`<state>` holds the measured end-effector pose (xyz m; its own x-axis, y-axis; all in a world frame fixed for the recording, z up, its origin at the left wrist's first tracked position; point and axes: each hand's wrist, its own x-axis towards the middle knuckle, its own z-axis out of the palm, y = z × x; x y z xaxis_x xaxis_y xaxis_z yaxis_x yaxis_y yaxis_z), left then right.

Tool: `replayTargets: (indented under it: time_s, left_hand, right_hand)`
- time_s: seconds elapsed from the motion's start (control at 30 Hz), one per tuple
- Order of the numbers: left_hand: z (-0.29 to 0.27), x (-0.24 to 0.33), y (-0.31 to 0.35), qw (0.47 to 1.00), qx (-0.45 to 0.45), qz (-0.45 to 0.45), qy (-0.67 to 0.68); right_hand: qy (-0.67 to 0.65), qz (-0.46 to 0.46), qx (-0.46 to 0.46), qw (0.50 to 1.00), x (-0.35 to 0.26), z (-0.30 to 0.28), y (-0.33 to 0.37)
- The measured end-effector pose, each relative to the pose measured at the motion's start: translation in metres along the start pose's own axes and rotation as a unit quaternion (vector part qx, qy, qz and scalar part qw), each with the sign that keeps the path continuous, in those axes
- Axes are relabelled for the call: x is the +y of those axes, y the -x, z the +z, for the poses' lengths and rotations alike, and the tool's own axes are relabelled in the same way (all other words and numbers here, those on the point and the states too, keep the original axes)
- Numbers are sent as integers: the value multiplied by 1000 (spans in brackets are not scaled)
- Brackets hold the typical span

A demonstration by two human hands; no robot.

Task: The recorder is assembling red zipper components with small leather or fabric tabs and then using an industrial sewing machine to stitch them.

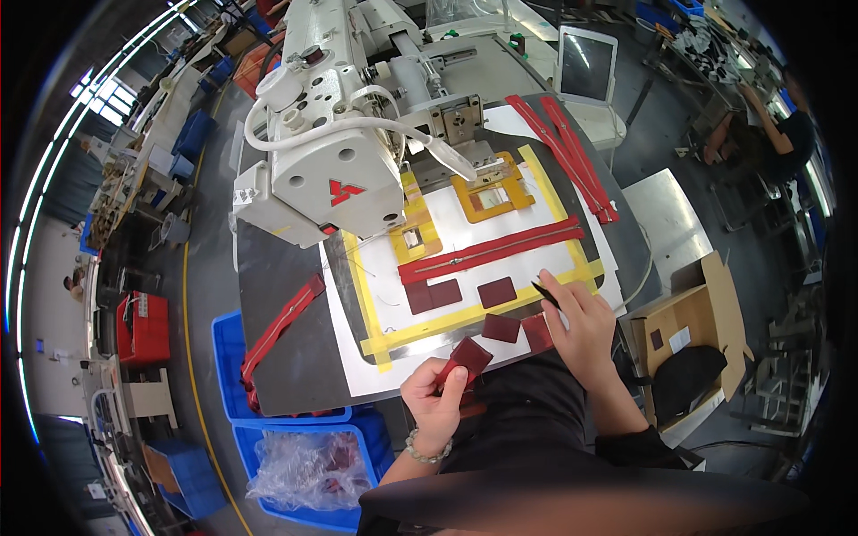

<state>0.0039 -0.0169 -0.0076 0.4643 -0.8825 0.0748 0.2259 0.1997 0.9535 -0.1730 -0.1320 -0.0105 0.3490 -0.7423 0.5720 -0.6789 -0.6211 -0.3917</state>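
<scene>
My left hand (434,397) pinches a small stack of dark red rectangular patches (471,355) at the table's near edge. In my right hand (581,329) is a slim black pointed tool (544,293), its kind unclear. Between the hands lies a loose dark red patch (501,328), with a redder piece (537,333) partly beside my right hand. A red zipper (492,251) runs across the white, yellow-taped work sheet (447,332). Below the zipper sit a single patch (497,292) and two overlapping patches (433,296).
A white industrial sewing machine (326,170) with yellow clamp frames (490,198) stands over the sheet. More red zippers (567,161) lie at the right; another zipper (281,327) hangs off the left side. Blue bins (371,442) stand lower left, a cardboard box (733,313) at right.
</scene>
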Motion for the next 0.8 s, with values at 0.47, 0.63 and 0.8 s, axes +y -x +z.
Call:
replayTargets:
  time_s: [0.47, 0.63, 0.8]
  left_hand:
    - [-6, 2, -21, 777, -17, 370, -509]
    - [4, 0, -19, 775, -50, 388, -497]
    - [-1, 3, -16, 835, -54, 316, -447]
  right_hand:
    - [-603, 141, -235, 750, -54, 10, 11]
    - [-726, 279, -234, 584, -67, 35, 16]
    - [-781, 347, -264, 447, -64, 30, 9]
